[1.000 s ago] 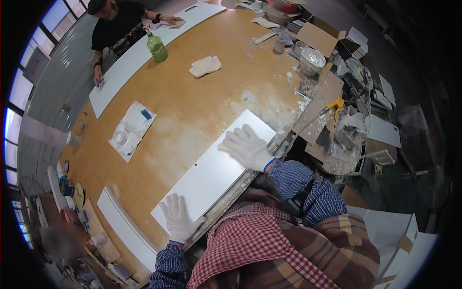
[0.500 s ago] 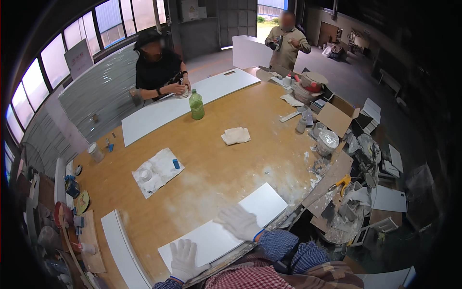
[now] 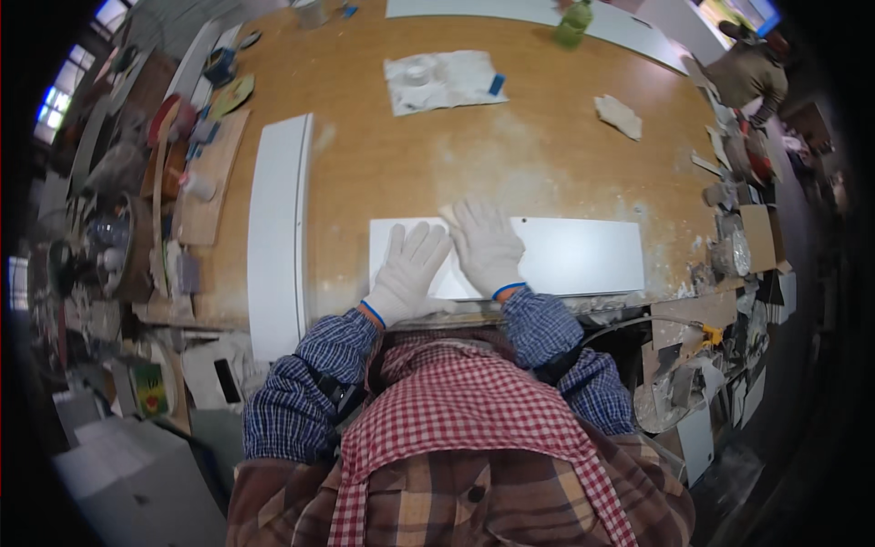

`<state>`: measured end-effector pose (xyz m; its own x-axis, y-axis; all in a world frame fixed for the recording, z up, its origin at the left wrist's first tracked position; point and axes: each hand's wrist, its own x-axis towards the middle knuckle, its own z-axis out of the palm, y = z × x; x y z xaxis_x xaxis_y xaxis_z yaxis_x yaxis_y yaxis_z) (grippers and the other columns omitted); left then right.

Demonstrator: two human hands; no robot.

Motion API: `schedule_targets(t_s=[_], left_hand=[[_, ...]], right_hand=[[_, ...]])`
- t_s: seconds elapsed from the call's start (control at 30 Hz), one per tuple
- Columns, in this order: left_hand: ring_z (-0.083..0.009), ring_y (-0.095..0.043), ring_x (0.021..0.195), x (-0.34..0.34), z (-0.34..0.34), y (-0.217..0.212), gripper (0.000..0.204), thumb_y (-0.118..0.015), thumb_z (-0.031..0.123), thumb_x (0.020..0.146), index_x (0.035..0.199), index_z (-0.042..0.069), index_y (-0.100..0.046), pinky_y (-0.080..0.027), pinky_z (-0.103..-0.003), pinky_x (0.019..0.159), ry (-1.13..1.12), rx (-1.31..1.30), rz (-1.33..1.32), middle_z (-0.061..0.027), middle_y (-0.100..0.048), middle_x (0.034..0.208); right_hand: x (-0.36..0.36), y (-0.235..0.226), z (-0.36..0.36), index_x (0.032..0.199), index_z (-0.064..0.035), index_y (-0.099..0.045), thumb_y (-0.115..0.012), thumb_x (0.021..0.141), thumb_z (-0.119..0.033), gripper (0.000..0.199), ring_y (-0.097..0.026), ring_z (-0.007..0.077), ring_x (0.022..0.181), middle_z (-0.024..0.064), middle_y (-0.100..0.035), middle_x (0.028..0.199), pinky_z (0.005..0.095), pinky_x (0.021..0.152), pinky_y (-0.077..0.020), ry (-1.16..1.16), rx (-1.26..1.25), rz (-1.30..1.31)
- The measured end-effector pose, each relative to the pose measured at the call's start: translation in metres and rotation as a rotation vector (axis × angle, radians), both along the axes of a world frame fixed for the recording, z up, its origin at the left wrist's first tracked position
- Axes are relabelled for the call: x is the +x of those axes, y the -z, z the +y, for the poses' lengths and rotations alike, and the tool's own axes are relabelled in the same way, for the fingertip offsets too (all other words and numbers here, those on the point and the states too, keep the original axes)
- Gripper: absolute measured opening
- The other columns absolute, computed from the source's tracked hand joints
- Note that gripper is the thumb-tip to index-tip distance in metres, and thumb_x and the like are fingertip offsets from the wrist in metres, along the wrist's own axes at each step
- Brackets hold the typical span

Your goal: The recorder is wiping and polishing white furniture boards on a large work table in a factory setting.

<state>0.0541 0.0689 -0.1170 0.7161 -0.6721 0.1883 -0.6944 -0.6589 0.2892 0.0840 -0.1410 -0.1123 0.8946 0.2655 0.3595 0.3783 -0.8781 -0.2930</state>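
- The panel (image 3: 583, 255) lies flat along the near edge of the table (image 3: 365, 173), in front of the person, a small dark hole by its far edge.
- The left hand (image 3: 410, 271), gloved, rests on the panel's left part, fingers extended and slightly spread, gripping nothing.
- The right hand (image 3: 488, 248), also gloved, lies just beside it, fingers outstretched toward the far edge; whether anything is under the palm, I cannot tell.
- Together the hands hide much of the panel's left half.
- A long strip (image 3: 276, 210) lies left of the panel, apart from it, its near end jutting past the table edge.
- Beyond that strip, a board (image 3: 210, 196) carries a small white bottle (image 3: 197, 187).
- Farther back, a stained cloth (image 3: 460, 87) holds a white jar (image 3: 416, 75) and a blue block (image 3: 497, 85).
- A folded rag (image 3: 619, 118) lies to its right.
- A green bottle (image 3: 573, 25) stands by the far panel (image 3: 474, 8).
- Clutter crowds the right: a carton (image 3: 758, 239), a wrapped tub (image 3: 732, 252) and a yellow air gun (image 3: 711, 335).
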Motion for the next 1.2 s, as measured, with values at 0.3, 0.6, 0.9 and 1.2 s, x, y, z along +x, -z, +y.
schedule_targets(t_s=[0.3,0.6,0.9,1.2], left_hand=[[-0.0419,-0.047,0.117,-0.06,0.08,0.03,0.081,-0.085,0.03,0.074,0.138,-0.002,-0.048,-0.039,-0.049,0.106,-0.441,-0.282,0.288,-0.0218,-0.053,0.125],[-0.0497,-0.035,0.138,-0.064,0.079,0.059,0.091,-0.074,0.051,0.085,0.147,-0.007,-0.041,-0.028,-0.051,0.12,-0.496,-0.213,0.337,-0.0278,-0.043,0.149],[-0.044,-0.036,0.144,-0.054,0.08,0.056,0.098,-0.077,0.054,0.08,0.152,-0.002,-0.038,-0.036,-0.046,0.118,-0.47,-0.2,0.232,-0.0236,-0.047,0.15],[-0.0483,-0.028,0.148,-0.056,0.076,0.072,0.112,-0.07,0.065,0.084,0.158,-0.007,-0.026,-0.028,-0.048,0.123,-0.439,-0.164,0.233,-0.0289,-0.039,0.157]], right_hand=[[-0.017,0.023,-0.079,0.139,-0.0105,-0.06,-0.052,0.103,-0.029,0.042,-0.048,0.0383,0.133,0.0185,-0.058,0.141,0.0515,0.111,-0.0343,0.372,-0.204,0.054],[-0.008,-0.02,0.115,0.121,-0.0088,-0.062,-0.062,0.094,-0.03,0.034,-0.054,0.0335,0.114,0.0129,-0.059,0.122,0.0458,0.1,-0.0435,-0.219,-0.035,-0.054],[-0.054,-0.019,0.058,0.114,-0.0073,-0.068,-0.063,0.086,-0.014,0.029,-0.063,0.0311,0.111,0.0144,-0.068,0.117,0.0384,0.091,-0.0527,-0.683,0.161,0.509],[-0.035,0.024,-0.091,0.122,-0.0099,-0.069,-0.062,0.097,-0.024,0.029,-0.061,0.0413,0.1,0.023,-0.063,0.104,0.0481,0.091,-0.0499,0.701,-0.07,-0.008]])
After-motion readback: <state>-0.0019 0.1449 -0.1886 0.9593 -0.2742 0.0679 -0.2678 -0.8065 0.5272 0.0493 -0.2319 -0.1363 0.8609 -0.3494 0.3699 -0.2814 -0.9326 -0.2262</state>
